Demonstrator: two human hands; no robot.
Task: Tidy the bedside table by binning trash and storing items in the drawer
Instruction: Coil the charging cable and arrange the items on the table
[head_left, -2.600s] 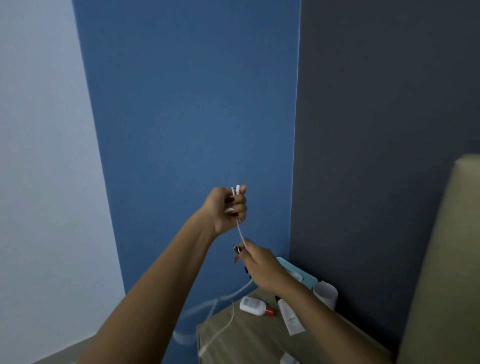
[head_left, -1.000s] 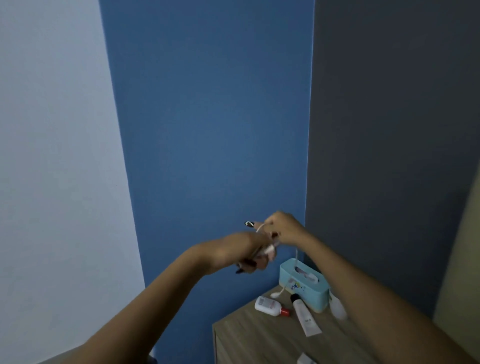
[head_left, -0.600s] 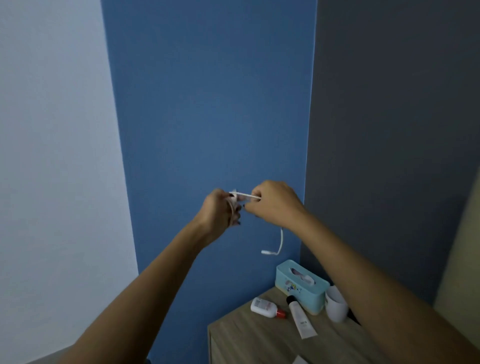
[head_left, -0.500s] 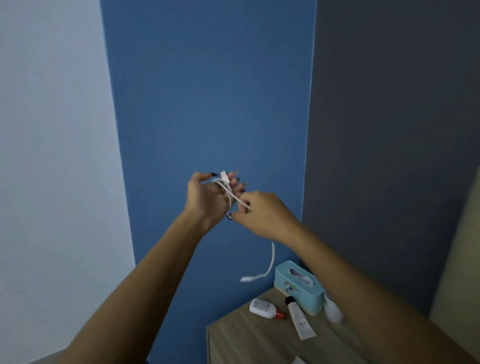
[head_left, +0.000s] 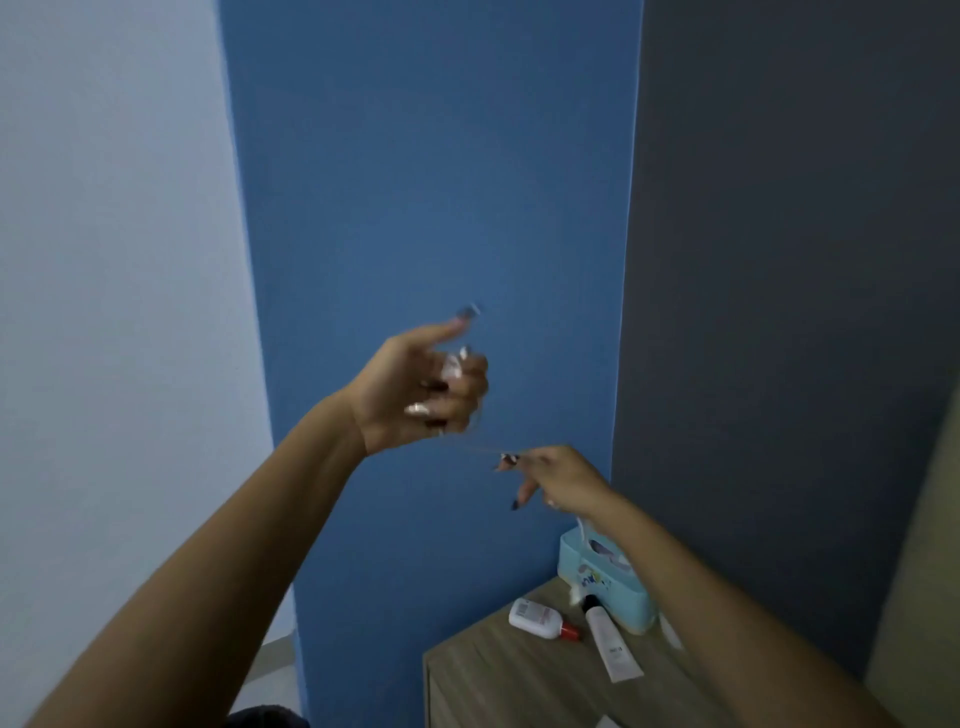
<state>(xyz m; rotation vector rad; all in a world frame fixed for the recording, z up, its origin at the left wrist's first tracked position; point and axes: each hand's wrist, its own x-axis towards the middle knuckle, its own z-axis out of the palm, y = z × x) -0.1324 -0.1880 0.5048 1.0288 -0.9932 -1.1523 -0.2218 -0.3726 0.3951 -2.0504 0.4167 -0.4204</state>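
Well, my left hand (head_left: 421, 384) is raised, fingers curled round a bundle of the white cable (head_left: 451, 366) with the forefinger sticking up free, and a thin, blurred strand runs across to my right hand (head_left: 561, 480), lower and to the right, which pinches it at the fingertips. Below my right wrist the bedside table (head_left: 498, 680) carries a small white bottle (head_left: 535, 618), a white tube (head_left: 613, 649) just beside it and a pale blue tissue box (head_left: 597, 577) behind them, partly hidden by my forearm.
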